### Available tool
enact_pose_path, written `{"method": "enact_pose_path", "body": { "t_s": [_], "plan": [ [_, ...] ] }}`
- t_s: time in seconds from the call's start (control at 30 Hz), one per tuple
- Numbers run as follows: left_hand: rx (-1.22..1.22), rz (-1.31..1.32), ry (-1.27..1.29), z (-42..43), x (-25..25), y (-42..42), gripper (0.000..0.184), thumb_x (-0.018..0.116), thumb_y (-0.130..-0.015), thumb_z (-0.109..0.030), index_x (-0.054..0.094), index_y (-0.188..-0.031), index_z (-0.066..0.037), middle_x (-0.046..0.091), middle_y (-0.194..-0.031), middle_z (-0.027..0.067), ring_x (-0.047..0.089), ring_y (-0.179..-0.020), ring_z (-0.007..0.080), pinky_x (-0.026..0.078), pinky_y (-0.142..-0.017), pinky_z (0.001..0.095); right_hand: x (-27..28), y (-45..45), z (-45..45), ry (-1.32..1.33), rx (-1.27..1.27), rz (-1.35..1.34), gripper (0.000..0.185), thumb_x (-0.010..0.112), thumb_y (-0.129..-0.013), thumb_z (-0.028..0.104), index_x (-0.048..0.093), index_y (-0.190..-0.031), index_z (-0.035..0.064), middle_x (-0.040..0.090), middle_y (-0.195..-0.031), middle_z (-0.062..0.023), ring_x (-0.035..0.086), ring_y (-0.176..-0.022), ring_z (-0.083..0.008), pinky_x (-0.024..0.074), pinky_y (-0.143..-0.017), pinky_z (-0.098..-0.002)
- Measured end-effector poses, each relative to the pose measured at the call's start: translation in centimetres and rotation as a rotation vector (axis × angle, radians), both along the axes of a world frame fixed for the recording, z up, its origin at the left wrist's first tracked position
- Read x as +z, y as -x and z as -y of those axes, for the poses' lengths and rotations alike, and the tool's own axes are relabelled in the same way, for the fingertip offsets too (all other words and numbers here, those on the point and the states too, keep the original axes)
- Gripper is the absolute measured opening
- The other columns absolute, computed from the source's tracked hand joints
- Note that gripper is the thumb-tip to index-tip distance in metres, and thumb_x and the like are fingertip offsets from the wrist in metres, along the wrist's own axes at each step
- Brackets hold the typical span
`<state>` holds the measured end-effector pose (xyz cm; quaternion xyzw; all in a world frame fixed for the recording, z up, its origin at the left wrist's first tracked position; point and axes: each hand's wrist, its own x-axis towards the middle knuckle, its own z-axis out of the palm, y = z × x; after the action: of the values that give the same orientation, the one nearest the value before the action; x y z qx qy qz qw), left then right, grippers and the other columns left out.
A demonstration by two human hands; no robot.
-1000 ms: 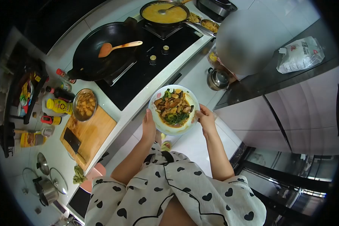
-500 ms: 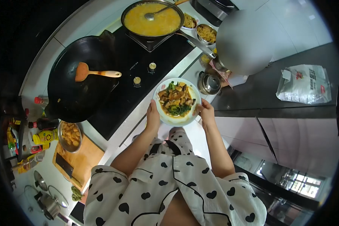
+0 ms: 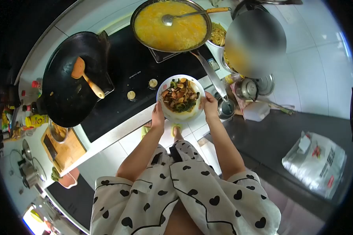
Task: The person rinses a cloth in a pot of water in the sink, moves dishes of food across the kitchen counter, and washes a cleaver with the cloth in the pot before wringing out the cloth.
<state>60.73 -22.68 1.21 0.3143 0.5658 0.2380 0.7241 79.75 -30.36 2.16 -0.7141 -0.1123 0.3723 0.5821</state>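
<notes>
Between my two hands is a white plate [image 3: 179,116] of cooked food [image 3: 180,95], with brown pieces and dark green leaves in a little sauce. My left hand [image 3: 157,116] grips its left rim, and my right hand [image 3: 210,105] grips the right rim. The plate is held in the air in front of the stove's edge, roughly level. Beyond it, a pan [image 3: 211,29] of yellow soup stands on the far burner, with a ladle [image 3: 168,19] resting in it. To the left sits a black wok [image 3: 62,105] with a wooden spatula [image 3: 79,68] inside.
The pan's long handle [image 3: 211,72] reaches out near my right hand. A cutting board [image 3: 72,147] with a knife [image 3: 50,148] lies at the left. On the dark counter [image 3: 259,137] at right is a white plastic package [image 3: 315,164]. Shredded food [image 3: 219,34] sits behind the pan.
The view has shifted right along the stove, so the pan appears larger and closer. The spatula lies at a steeper angle in view. Both hands keep holding the plate.
</notes>
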Motion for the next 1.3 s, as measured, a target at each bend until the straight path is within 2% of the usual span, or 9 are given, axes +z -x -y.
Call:
{"method": "enact_pose_path", "body": {
  "t_s": [0.17,0.3,0.43,0.57,0.63,0.77,0.97,1.03,1.3],
  "plan": [
    [0.202,0.042,0.087,0.0,-2.6,-2.9,0.055,0.043,-0.092,-0.042,0.038,-0.132,-0.004,0.051,-0.122,0.011,0.05,-0.109,0.0206,0.041,-0.091,0.0322,-2.9,-3.5,-2.7,-0.016,0.085,-0.016,0.025,0.044,-0.088,0.0,0.059,-0.109,0.0006,0.054,-0.071,-0.0028,0.046,-0.053,-0.0106,0.0392,-0.049,-0.0246],
    [0.276,-0.028,0.091,0.2,0.1,-4.3,0.044,0.047,-0.09,-0.031,0.045,-0.123,-0.001,0.053,-0.115,0.0095,0.049,-0.102,0.0188,0.038,-0.088,0.0295,-2.2,-4.2,-3.7,0.128,0.124,-0.074,0.025,0.044,-0.091,0.006,0.056,-0.113,0.0037,0.055,-0.08,-0.0033,0.047,-0.062,-0.0103,0.0399,-0.052,-0.0257],
    [0.297,-0.042,0.03,0.3,-1.1,-4.9,0.039,0.048,-0.087,-0.024,0.044,-0.121,-0.004,0.054,-0.111,0.0089,0.053,-0.1,0.02,0.042,-0.087,0.0331,-0.9,-4.7,-5.2,0.248,0.23,0.113,0.026,0.044,-0.092,0.01,0.054,-0.115,0.0055,0.058,-0.098,-0.0041,0.052,-0.089,-0.0148,0.0412,-0.081,-0.0296],
    [0.407,0.011,0.013,0.1,-1.7,-5.4,0.03,0.049,-0.084,-0.013,0.045,-0.112,-0.005,0.055,-0.102,0.0069,0.055,-0.089,0.0171,0.044,-0.082,0.0301,-1.8,-5.7,-5.8,0.094,0.272,0.059,0.029,0.045,-0.091,0.012,0.052,-0.118,0.0054,0.057,-0.108,-0.0051,0.051,-0.101,-0.0165,0.0361,-0.091,-0.031],
    [0.418,0.027,-0.003,-0.2,-1.4,-5.8,0.029,0.049,-0.083,-0.01,0.045,-0.112,-0.005,0.055,-0.101,0.0064,0.055,-0.087,0.0158,0.045,-0.079,0.0289,-5.2,-7.0,-4.9,-0.034,0.339,0.197,0.032,0.046,-0.09,0.013,0.05,-0.12,0.0053,0.057,-0.11,-0.0051,0.052,-0.101,-0.0166,0.0371,-0.09,-0.031],
    [0.428,0.033,-0.023,0.0,-1.7,-6.1,0.031,0.046,-0.083,-0.006,0.045,-0.114,-0.006,0.055,-0.101,0.0059,0.055,-0.086,0.0144,0.046,-0.078,0.028,-8.6,-8.2,-5.0,-0.091,0.345,0.105,0.041,0.048,-0.088,0.014,0.043,-0.129,0.0065,0.051,-0.122,-0.0052,0.048,-0.109,-0.0161,0.035,-0.093,-0.0312],
    [0.432,0.049,-0.009,0.3,-1.3,-6.3,0.033,0.045,-0.082,-0.004,0.045,-0.115,-0.006,0.054,-0.103,0.0048,0.054,-0.089,0.0135,0.045,-0.08,0.028,-8.3,-7.5,-3.9,-0.052,0.315,-0.033,0.052,0.05,-0.087,0.016,0.034,-0.136,0.0118,0.043,-0.132,-0.0045,0.042,-0.117,-0.0149,0.0318,-0.098,-0.0337],
    [0.452,0.038,-0.006,0.6,-0.9,-6.4,0.031,0.047,-0.083,-0.003,0.046,-0.114,-0.006,0.053,-0.101,0.0049,0.054,-0.089,0.0135,0.045,-0.079,0.0269,-4.2,-5.3,-4.1,-0.03,0.22,-0.161,0.054,0.053,-0.086,0.014,0.033,-0.136,0.0125,0.044,-0.13,-0.0046,0.043,-0.116,-0.0153,0.0333,-0.097,-0.0339],
    [0.497,0.052,-0.024,3.7,0.6,-4.3,0.033,0.048,-0.083,-0.003,0.046,-0.115,-0.01,0.051,-0.103,0.0013,0.051,-0.098,0.0113,0.042,-0.085,0.0257,-2.4,-1.3,-1.3,-0.013,0.014,-0.2,0.057,0.057,-0.082,0.006,0.032,-0.134,0.0046,0.043,-0.124,-0.0076,0.044,-0.111,-0.0199,0.0325,-0.096,-0.0318]
  ]
}}
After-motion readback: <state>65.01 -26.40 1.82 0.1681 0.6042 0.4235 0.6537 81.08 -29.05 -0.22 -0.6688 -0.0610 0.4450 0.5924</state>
